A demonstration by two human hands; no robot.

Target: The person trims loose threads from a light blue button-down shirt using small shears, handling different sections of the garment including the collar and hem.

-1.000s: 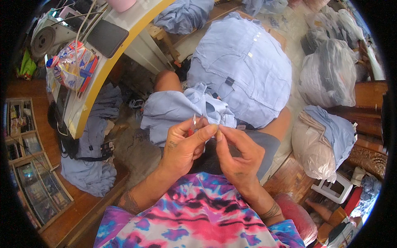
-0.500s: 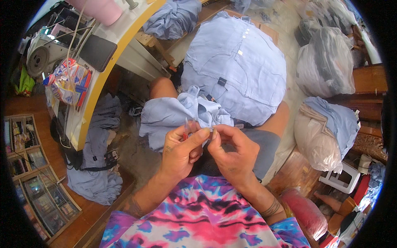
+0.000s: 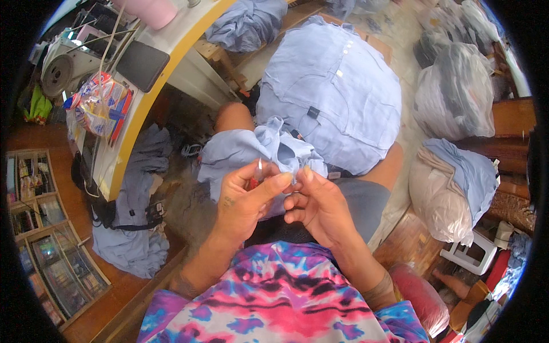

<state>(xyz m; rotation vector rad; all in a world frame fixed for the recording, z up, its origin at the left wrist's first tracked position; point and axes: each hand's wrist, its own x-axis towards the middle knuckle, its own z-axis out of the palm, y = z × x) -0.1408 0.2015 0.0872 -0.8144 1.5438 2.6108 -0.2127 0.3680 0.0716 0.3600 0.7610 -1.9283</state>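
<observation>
A light blue garment [image 3: 240, 150] lies bunched over my lap, and a fold of it rises between my two hands. My left hand [image 3: 246, 197] is closed, its thumb and forefinger pinching the cloth. Tucked in those same fingers is a small tool with a pointed metal tip [image 3: 260, 164] and a red part; its exact kind is mostly hidden. Close beside it, my right hand [image 3: 320, 203] pinches the edge of the cloth between thumb and forefinger, with its other fingers curled. Just beyond, a large pile of light blue shirts [image 3: 331, 97] rests, buttons and a dark label showing.
On my left stands a yellow-edged table [image 3: 171, 68] with a dark phone [image 3: 142, 66], a colourful plastic packet [image 3: 103, 106] and a sewing machine [image 3: 60, 71]. More blue clothes [image 3: 134, 246] lie beneath. Bagged garments [image 3: 454, 94] and a white stool [image 3: 472, 254] are at right.
My right hand's fingers have shifted, with the thumb now pointing up and the lower fingers curled more visibly. The metal tip in my left hand stands more upright. The view has shifted slightly.
</observation>
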